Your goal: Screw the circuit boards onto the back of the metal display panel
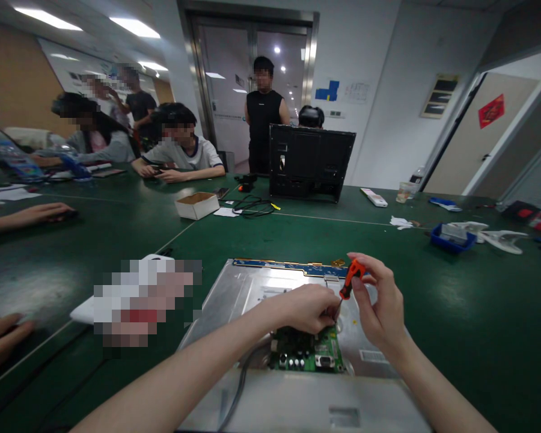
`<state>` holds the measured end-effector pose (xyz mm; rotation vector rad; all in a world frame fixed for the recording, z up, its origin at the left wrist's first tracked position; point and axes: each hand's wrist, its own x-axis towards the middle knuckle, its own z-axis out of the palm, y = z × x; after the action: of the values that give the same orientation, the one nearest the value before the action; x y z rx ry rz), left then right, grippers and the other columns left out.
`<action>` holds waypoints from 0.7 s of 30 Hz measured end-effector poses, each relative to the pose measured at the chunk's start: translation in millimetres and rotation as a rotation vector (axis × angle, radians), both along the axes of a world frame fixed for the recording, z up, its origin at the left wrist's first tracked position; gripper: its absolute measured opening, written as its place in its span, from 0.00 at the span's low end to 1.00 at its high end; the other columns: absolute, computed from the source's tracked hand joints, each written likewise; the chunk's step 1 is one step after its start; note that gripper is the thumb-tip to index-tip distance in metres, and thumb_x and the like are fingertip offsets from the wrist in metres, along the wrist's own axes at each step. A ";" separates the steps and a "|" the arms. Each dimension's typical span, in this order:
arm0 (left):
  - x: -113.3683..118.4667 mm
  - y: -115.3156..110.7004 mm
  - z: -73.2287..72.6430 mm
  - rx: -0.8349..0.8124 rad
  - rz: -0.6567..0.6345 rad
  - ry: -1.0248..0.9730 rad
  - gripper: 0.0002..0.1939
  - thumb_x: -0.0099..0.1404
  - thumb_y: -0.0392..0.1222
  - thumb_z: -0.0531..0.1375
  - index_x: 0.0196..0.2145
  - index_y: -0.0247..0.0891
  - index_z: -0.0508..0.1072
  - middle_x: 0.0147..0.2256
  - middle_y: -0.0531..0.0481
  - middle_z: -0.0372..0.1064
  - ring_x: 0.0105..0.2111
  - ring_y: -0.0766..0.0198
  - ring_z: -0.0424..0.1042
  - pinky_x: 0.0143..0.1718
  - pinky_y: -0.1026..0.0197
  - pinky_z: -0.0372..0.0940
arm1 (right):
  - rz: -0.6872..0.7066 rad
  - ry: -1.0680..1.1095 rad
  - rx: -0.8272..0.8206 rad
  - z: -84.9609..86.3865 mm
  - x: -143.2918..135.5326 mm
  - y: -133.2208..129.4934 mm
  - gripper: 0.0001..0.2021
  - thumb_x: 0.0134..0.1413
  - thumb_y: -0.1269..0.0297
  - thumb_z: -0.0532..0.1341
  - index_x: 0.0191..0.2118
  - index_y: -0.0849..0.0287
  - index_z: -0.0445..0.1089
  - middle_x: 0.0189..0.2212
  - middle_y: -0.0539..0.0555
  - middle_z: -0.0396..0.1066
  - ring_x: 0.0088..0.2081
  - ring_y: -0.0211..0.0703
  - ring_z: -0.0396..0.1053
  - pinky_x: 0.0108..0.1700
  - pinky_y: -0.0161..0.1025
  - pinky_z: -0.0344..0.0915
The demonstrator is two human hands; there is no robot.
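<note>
My right hand (pixel 381 300) grips the orange and black handle of a screwdriver (pixel 352 279), which tilts so that its shaft runs down to the left. At the lower end of the shaft, my left hand (pixel 311 308) is closed with its fingertips pressed together; what they pinch is hidden. Beneath the left hand lies a green circuit board (pixel 297 356) with connectors and capacitors. That board sits on the silver metal back of a display panel (pixel 225 300), which lies flat. A blue circuit strip (pixel 288 267) runs along the panel's far edge.
On the green table (pixel 478 337), a black monitor housing (pixel 311 162) stands at the back. A small open box (pixel 196 206), coiled black cable (pixel 255 206) and blue tray (pixel 452 238) lie around. A grey cable (pixel 240 385) crosses the panel. Other people sit and stand nearby.
</note>
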<state>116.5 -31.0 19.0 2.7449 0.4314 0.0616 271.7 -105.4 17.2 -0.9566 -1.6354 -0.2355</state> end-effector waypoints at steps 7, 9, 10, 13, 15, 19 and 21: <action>-0.6 -1.6 3.6 -0.004 0.025 0.027 0.04 0.60 0.31 0.64 0.30 0.36 0.73 0.28 0.53 0.72 0.27 0.65 0.66 0.26 0.65 0.54 | 0.027 0.091 0.004 -5.5 1.3 0.7 0.16 0.61 0.66 0.64 0.48 0.52 0.56 0.42 0.55 0.78 0.36 0.43 0.76 0.37 0.43 0.73; -0.7 -0.9 3.1 -0.013 0.023 0.025 0.04 0.59 0.30 0.64 0.30 0.36 0.73 0.28 0.53 0.72 0.27 0.65 0.66 0.26 0.65 0.54 | 0.027 0.099 0.002 -6.5 1.2 1.7 0.15 0.62 0.66 0.63 0.48 0.51 0.55 0.41 0.54 0.78 0.35 0.43 0.76 0.37 0.43 0.72; -0.7 -0.3 2.7 -0.020 0.018 0.018 0.05 0.59 0.30 0.64 0.31 0.36 0.73 0.28 0.53 0.71 0.27 0.65 0.66 0.26 0.65 0.54 | 0.030 0.099 -0.002 -6.5 1.0 2.1 0.15 0.63 0.66 0.62 0.49 0.52 0.55 0.42 0.54 0.78 0.35 0.42 0.76 0.38 0.44 0.72; -0.7 1.5 1.5 -0.047 -0.002 -0.003 0.06 0.58 0.28 0.64 0.30 0.36 0.72 0.27 0.54 0.70 0.27 0.65 0.65 0.26 0.66 0.55 | 0.036 0.082 -0.005 -4.6 0.4 2.5 0.14 0.64 0.66 0.60 0.51 0.52 0.56 0.44 0.56 0.76 0.37 0.42 0.76 0.38 0.44 0.73; -0.8 2.2 1.2 -0.067 -0.006 -0.008 0.07 0.57 0.28 0.64 0.29 0.37 0.71 0.26 0.55 0.69 0.26 0.66 0.65 0.26 0.66 0.55 | 0.022 0.048 0.016 -1.4 0.2 2.1 0.13 0.65 0.66 0.60 0.51 0.52 0.59 0.45 0.57 0.74 0.39 0.43 0.75 0.36 0.41 0.74; -1.3 1.8 1.9 -0.070 -0.001 0.008 0.07 0.58 0.29 0.64 0.28 0.37 0.71 0.25 0.56 0.68 0.25 0.67 0.64 0.26 0.66 0.54 | -0.007 -0.046 0.051 6.5 0.0 0.0 0.12 0.66 0.69 0.57 0.53 0.52 0.65 0.44 0.57 0.71 0.41 0.43 0.74 0.31 0.37 0.76; -1.5 1.4 1.8 -0.068 0.007 0.018 0.06 0.59 0.29 0.64 0.29 0.37 0.72 0.26 0.55 0.70 0.25 0.66 0.65 0.26 0.66 0.54 | -0.001 -0.075 0.044 8.5 0.2 -0.8 0.13 0.67 0.71 0.55 0.54 0.52 0.66 0.45 0.57 0.72 0.43 0.43 0.75 0.33 0.38 0.77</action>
<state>115.0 -29.7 20.8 2.6793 0.4397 0.0236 271.9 -106.2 25.8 -0.9246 -1.6913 -0.3098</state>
